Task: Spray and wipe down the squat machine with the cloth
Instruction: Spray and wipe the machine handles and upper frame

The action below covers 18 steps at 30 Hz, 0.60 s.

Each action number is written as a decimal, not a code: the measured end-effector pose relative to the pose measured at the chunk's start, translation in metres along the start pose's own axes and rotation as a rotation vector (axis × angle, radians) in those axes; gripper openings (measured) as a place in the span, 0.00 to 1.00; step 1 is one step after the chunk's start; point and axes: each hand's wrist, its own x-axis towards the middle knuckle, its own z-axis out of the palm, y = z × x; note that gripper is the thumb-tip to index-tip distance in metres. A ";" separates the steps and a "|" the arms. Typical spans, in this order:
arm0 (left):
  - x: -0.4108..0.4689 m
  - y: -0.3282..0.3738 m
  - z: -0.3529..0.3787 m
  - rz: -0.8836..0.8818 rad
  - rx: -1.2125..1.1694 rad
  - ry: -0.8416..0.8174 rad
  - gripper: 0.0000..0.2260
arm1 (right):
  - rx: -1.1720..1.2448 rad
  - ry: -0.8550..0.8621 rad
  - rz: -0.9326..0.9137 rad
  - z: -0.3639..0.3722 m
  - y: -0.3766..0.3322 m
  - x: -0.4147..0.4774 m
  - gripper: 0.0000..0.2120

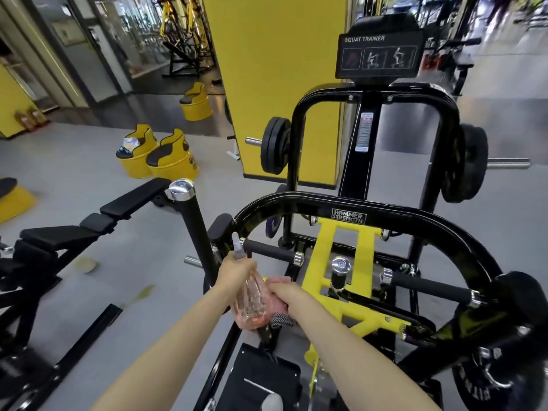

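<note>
Two bare arms reach forward from the bottom of the view. The left hand (237,269) is wrapped around the neck of a see-through spray bottle (252,304), with its grey nozzle pointing up and away. Right beside it, touching the bottle, the right hand (286,295) curls down over a pink cloth (278,280) and holds it. Both hands are low on the left side of the squat machine (298,161), just in front of a black handle (272,253). Past the hands is a yellow frame (341,250), and over it bends a curved black bar (394,213). Farther back, round weight plates (275,145) hang on each side. A sign (379,54) at the top reads SQUAT TRAINER. To the left is a black bench (89,223), and beyond it yellow seats (154,157) on the grey floor.
</note>
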 end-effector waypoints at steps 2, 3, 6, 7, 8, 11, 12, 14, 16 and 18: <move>0.007 0.012 -0.003 -0.006 0.135 0.053 0.08 | -0.045 0.098 -0.013 0.004 -0.010 -0.004 0.09; 0.011 0.017 -0.004 -0.007 0.162 0.056 0.06 | -0.083 0.133 -0.015 0.007 -0.013 0.000 0.07; 0.020 0.027 -0.006 0.002 0.193 0.037 0.04 | -0.196 0.181 -0.023 0.011 -0.017 0.014 0.13; 0.024 0.027 -0.007 0.004 0.197 0.034 0.04 | -0.185 0.177 -0.015 0.010 -0.015 0.023 0.13; 0.025 0.027 -0.007 0.001 0.197 0.029 0.05 | -0.169 0.157 0.009 0.008 -0.015 0.023 0.13; 0.029 0.022 -0.008 -0.052 0.200 0.008 0.05 | -0.080 0.174 -0.075 -0.001 -0.014 0.017 0.08; 0.031 0.019 -0.007 -0.070 0.203 0.004 0.06 | -0.062 0.184 -0.098 -0.006 -0.012 0.015 0.07; 0.033 0.015 -0.006 -0.066 0.238 -0.006 0.04 | -0.034 0.214 -0.103 -0.011 -0.011 0.016 0.07; 0.036 0.011 -0.005 -0.046 0.280 -0.035 0.02 | 0.014 0.260 -0.077 -0.012 -0.014 0.016 0.07; 0.040 0.006 -0.002 -0.019 0.299 -0.059 0.05 | 0.056 0.275 -0.076 -0.013 -0.019 0.017 0.07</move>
